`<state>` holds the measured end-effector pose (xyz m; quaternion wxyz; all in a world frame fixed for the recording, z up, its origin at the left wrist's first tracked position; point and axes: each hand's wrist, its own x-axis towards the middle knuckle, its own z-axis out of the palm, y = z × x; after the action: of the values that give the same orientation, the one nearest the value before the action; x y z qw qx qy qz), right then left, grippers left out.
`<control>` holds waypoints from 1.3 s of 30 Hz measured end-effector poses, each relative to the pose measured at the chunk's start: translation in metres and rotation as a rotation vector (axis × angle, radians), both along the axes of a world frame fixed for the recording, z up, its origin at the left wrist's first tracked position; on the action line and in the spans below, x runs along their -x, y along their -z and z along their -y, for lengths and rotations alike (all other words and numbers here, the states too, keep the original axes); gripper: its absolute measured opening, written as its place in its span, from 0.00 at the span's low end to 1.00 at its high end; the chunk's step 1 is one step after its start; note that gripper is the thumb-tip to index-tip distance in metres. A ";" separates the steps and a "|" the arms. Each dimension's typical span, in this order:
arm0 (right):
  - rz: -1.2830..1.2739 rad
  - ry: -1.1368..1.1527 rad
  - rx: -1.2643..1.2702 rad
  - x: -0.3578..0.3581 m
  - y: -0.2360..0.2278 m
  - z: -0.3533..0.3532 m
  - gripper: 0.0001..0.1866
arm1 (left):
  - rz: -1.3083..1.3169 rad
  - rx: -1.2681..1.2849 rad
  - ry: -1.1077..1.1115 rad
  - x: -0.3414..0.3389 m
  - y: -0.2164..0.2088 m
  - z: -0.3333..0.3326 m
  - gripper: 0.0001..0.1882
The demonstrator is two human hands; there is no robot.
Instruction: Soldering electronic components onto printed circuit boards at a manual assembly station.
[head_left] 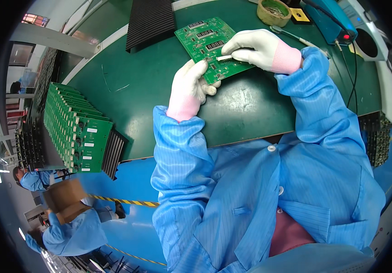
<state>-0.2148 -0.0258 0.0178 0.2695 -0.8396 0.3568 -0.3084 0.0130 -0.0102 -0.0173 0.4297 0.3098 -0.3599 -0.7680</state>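
A green circuit board (190, 42) is tilted above the bench, with several dark digit displays (214, 45) in a row on it. My left hand (190, 84) grips its near left edge, thumb on top and fingers curled beneath. My right hand (260, 49), closed in a pinch, holds a small narrow white part (224, 58) over the board's near half. Dark, pin-like marks show under that part; whether it touches the board I cannot tell. Both hands wear white gloves with pink cuffs.
Many green boards stand in a black slotted rack (114, 152) at left. Another black ribbed rack (150, 22) lies at the far side. A round tub (274, 12), a soldering iron (296, 37) and a blue soldering station (330, 20) sit far right. Co-workers, one with a cardboard box (66, 198), are lower left.
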 end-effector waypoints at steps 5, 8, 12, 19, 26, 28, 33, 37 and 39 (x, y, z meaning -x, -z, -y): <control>-0.011 -0.006 0.013 -0.001 0.000 0.001 0.11 | -0.002 0.003 0.002 0.000 0.000 0.000 0.16; -0.014 -0.013 0.029 -0.002 0.000 0.001 0.11 | -0.012 0.013 0.009 -0.002 0.000 0.000 0.16; -0.010 -0.003 0.021 -0.003 0.002 0.002 0.10 | -0.021 0.015 0.003 -0.001 0.001 0.000 0.16; -0.007 -0.020 0.029 -0.001 0.004 0.003 0.11 | -0.031 0.015 0.001 0.001 0.001 -0.001 0.16; -0.008 -0.002 0.090 -0.002 0.002 0.002 0.10 | -0.065 0.028 0.007 -0.001 0.006 0.001 0.16; -0.019 0.010 0.113 -0.003 0.002 0.001 0.11 | -0.085 0.027 0.007 -0.001 0.006 0.002 0.16; -0.039 0.026 0.133 -0.005 0.001 -0.001 0.10 | -0.088 0.023 0.007 -0.001 0.003 0.001 0.16; -0.047 0.017 0.170 -0.006 0.002 0.000 0.10 | -0.085 0.019 0.013 -0.002 0.005 0.002 0.16; -0.049 0.015 0.182 -0.006 0.002 -0.001 0.09 | -0.083 0.017 0.016 -0.002 0.005 0.002 0.16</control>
<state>-0.2090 -0.0252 0.0157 0.1811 -0.8651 0.3403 -0.3210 0.0151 -0.0124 -0.0225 0.4406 0.2712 -0.3506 -0.7807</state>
